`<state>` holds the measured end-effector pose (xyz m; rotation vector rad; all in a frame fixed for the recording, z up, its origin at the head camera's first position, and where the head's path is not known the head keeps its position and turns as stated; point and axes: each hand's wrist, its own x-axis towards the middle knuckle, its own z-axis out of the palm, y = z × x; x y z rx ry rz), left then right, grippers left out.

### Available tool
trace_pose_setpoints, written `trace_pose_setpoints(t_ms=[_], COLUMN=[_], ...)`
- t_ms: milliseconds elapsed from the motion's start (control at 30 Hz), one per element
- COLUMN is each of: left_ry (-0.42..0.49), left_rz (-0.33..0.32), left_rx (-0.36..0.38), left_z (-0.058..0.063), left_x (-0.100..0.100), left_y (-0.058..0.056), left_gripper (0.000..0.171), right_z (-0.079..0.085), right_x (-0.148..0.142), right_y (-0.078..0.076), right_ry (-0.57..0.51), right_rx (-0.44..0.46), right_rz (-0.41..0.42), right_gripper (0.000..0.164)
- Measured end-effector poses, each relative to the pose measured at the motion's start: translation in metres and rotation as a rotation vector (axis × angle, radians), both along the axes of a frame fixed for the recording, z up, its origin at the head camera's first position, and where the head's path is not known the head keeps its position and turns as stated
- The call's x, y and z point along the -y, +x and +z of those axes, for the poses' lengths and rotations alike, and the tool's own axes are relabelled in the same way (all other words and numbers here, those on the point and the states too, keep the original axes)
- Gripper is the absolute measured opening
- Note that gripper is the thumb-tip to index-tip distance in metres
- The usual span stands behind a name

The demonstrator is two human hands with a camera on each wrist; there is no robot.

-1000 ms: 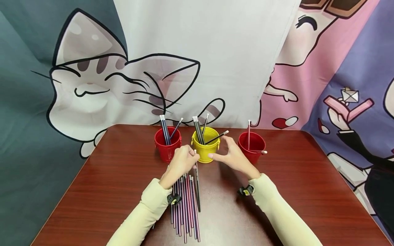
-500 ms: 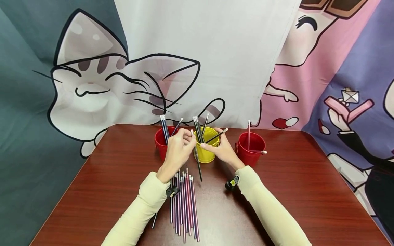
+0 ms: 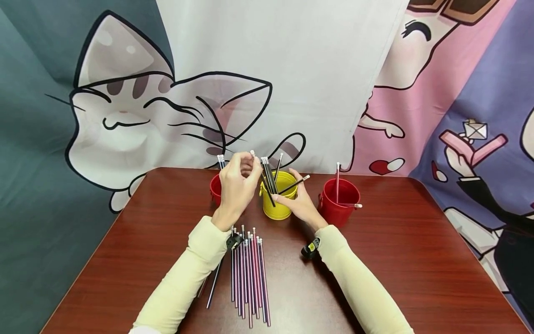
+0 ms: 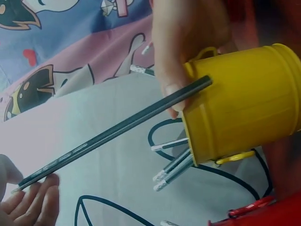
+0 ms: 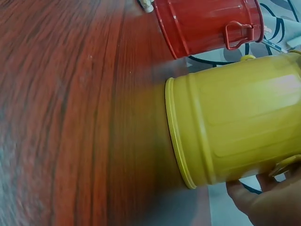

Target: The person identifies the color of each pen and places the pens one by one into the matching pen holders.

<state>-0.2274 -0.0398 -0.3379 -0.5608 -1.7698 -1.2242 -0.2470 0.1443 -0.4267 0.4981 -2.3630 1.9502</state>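
My left hand (image 3: 237,185) pinches a black pencil (image 4: 117,127) near its eraser end. The pencil slants down, and its lower end overlaps the front rim of the yellow bucket (image 3: 277,212) in the head view. Several black pencils (image 3: 270,175) stand in that bucket with their white erasers up, one leaning far to the right. My right hand (image 3: 304,205) holds the bucket's right side, thumb at the front rim and fingers behind. In the right wrist view the bucket's base sits on the table, with the fingers (image 5: 242,195) against its side.
Behind my left hand stands a red bucket (image 3: 215,190) with pencils. Another red bucket (image 3: 339,211) at right holds two pink pencils. A row of purple and pink pencils (image 3: 250,278) lies on the brown table (image 3: 417,260); dark pencils (image 3: 214,285) lie beside the left sleeve.
My left hand has lifted the black pencil off the table, up and away from me to the yellow bucket. My right hand has moved left and taken hold of the bucket.
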Motion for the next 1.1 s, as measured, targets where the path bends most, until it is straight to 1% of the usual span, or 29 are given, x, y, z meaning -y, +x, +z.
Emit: trace_pose_setpoints(t_ms=[67, 200, 300, 367, 433, 500, 600, 667, 700, 867, 933, 1100], left_ry=[0.016, 0.040, 0.035, 0.033, 0.033, 0.041, 0.037, 0.011, -0.009, -0.115, -0.153, -0.244], left_rz=[-0.003, 0.002, 0.028, 0.039, 0.047, 0.039, 0.025, 0.016, 0.015, 0.019, 0.021, 0.019], left_rx=[-0.034, -0.094, -0.149, -0.182, -0.204, -0.204, -0.172, -0.125, -0.100, 0.036, 0.073, 0.131], left_z=[0.003, 0.007, 0.012, 0.016, 0.019, 0.021, 0.019, 0.015, 0.012, -0.005, -0.013, -0.027], left_x=[-0.001, -0.005, -0.007, -0.009, -0.011, -0.012, -0.015, -0.016, -0.017, -0.019, -0.019, -0.019], left_y=[-0.002, -0.005, -0.007, -0.010, -0.013, -0.017, -0.021, -0.023, -0.024, -0.027, -0.027, -0.029], left_gripper=[0.011, 0.010, 0.009, 0.009, 0.009, 0.009, 0.010, 0.012, 0.012, 0.013, 0.013, 0.012], right_z=[0.000, -0.001, 0.000, 0.000, 0.000, 0.000, 0.000, 0.000, -0.001, -0.018, -0.026, -0.027], right_x=[0.000, 0.000, 0.000, -0.001, -0.001, -0.001, -0.002, -0.002, -0.002, -0.005, -0.005, -0.006], right_y=[0.001, 0.001, 0.001, 0.001, 0.001, 0.000, 0.000, -0.001, -0.001, -0.012, -0.016, -0.016], right_ry=[0.014, 0.029, 0.065, 0.068, 0.061, 0.039, 0.008, -0.002, -0.003, 0.009, 0.010, 0.013], right_rx=[0.007, 0.019, 0.015, 0.011, 0.008, 0.010, 0.016, 0.020, 0.023, 0.022, 0.017, 0.009], right_rz=[-0.023, -0.013, -0.025, -0.024, -0.018, -0.001, 0.019, 0.027, 0.029, 0.005, -0.007, -0.018], right_gripper=[0.087, 0.083, 0.082, 0.082, 0.082, 0.082, 0.082, 0.083, 0.083, 0.084, 0.084, 0.085])
